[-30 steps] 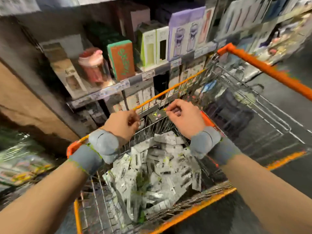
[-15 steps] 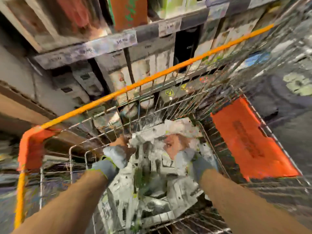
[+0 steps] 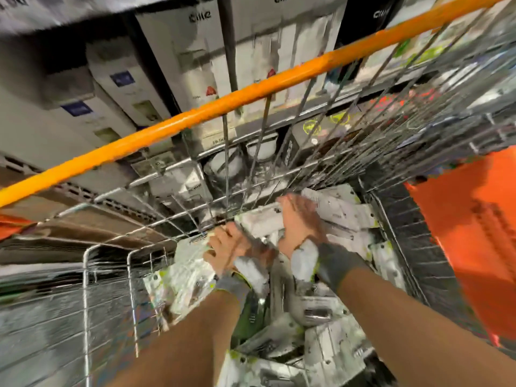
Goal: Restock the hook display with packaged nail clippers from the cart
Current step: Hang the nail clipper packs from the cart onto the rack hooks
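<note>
Both hands down inside the wire cart (image 3: 111,275), deep in the pile of packaged nail clippers (image 3: 329,342) that fills the cart bottom. Left hand (image 3: 226,247) sits at the far-left part of the pile, fingers on a white pack; frame is motion-blurred, so cannot tell if its grip is closed on a pack or just resting. Right hand (image 3: 298,222) just right of it, palm over a white clipper pack (image 3: 259,222) at the far end of the pile; grip also unclear through blur. Grey wristbands on both forearms. Orange cart rail (image 3: 195,118) crosses the far side, orange child-seat flap (image 3: 469,233) at right. Shelf with white boxes (image 3: 195,65) beyond the cart.
</note>
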`<state>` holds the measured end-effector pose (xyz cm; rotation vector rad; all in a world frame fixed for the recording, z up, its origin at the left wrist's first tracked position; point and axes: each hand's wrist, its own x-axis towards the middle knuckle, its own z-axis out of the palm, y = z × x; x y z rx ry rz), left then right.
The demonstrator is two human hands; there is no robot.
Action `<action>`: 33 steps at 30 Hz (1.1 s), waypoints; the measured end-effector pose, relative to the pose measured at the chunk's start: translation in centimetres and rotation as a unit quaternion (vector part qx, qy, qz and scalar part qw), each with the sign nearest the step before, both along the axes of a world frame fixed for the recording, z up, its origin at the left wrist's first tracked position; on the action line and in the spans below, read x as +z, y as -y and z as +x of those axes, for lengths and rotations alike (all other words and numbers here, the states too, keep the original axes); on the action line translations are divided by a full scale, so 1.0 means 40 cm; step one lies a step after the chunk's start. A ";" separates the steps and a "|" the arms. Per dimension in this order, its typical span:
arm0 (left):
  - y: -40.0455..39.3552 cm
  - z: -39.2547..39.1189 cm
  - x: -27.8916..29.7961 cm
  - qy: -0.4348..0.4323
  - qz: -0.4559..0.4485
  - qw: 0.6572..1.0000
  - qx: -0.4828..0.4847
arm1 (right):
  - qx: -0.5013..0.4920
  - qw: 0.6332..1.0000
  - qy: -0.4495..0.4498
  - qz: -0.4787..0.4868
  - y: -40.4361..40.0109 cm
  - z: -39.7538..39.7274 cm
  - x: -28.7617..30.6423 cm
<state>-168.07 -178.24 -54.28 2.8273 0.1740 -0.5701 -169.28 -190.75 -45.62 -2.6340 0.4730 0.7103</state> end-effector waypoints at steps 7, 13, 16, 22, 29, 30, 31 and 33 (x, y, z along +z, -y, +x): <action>0.012 -0.001 0.104 0.004 0.089 0.993 -0.074 | 0.047 0.998 -0.042 -0.001 0.015 0.038 -0.018; -0.012 0.009 0.119 -0.078 0.032 0.988 -0.132 | 0.079 0.995 -0.047 -0.045 0.014 0.044 0.001; -0.020 0.011 0.129 -0.054 0.002 0.988 -0.147 | 0.063 0.997 -0.028 -0.045 0.013 0.036 0.015; -0.033 0.024 0.162 -0.112 -0.024 0.986 -0.121 | -0.052 0.998 0.008 0.033 0.037 0.011 0.058; -0.053 0.043 0.209 -0.114 -0.079 0.986 -0.095 | -0.172 0.973 0.008 0.155 0.027 -0.037 0.078; -0.051 0.043 0.216 -0.122 -0.091 0.985 -0.086 | -0.201 0.960 0.006 0.193 0.025 -0.044 0.080; -0.053 0.041 0.223 -0.126 -0.102 0.984 -0.075 | -0.234 0.945 0.002 0.229 0.026 -0.052 0.074; -0.062 0.046 0.229 -0.134 -0.136 0.980 -0.056 | -0.323 0.897 -0.006 0.301 0.028 -0.064 0.067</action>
